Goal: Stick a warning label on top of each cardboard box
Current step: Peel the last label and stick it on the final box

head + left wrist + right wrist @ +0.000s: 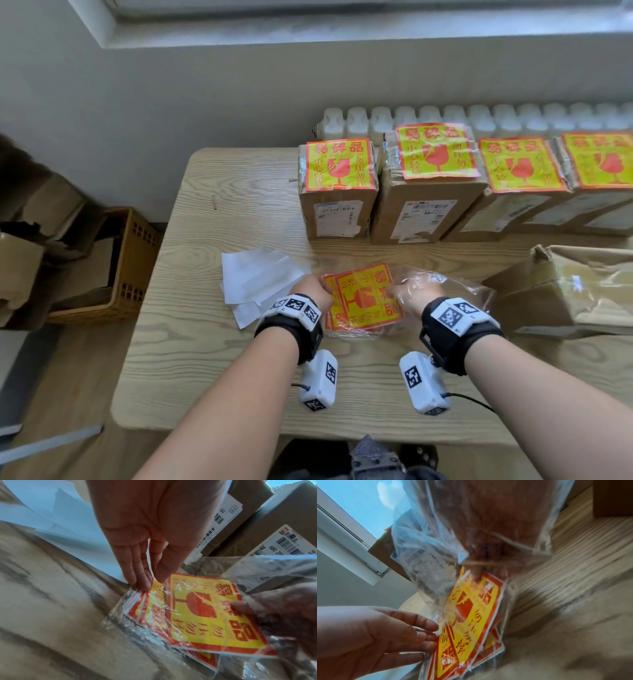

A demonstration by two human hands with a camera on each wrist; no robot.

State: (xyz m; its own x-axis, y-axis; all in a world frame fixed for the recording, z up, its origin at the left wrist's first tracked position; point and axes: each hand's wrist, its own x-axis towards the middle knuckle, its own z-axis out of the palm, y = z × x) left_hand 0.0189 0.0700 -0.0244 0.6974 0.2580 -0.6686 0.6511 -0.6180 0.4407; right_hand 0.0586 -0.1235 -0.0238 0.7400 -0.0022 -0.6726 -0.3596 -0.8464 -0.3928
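Note:
A clear plastic bag (455, 291) lies mid-table with a stack of yellow-and-red warning labels (363, 298) inside it. My left hand (323, 284) pinches the bag's closed left end (120, 609) between thumb and fingers (142, 584). My right hand (394, 291) is inside the bag, pinching the top label (205, 615) at its right edge; its fingertips (477, 574) show through the film. Several cardboard boxes (337, 212) stand in a row at the back, each with a label (339, 164) on top. One bare box (565, 301) lies at the right.
White backing sheets (257, 281) lie just left of my left hand. A radiator (445, 116) runs behind the boxes. A woven basket (133, 267) stands on the floor left of the wooden table (205, 377).

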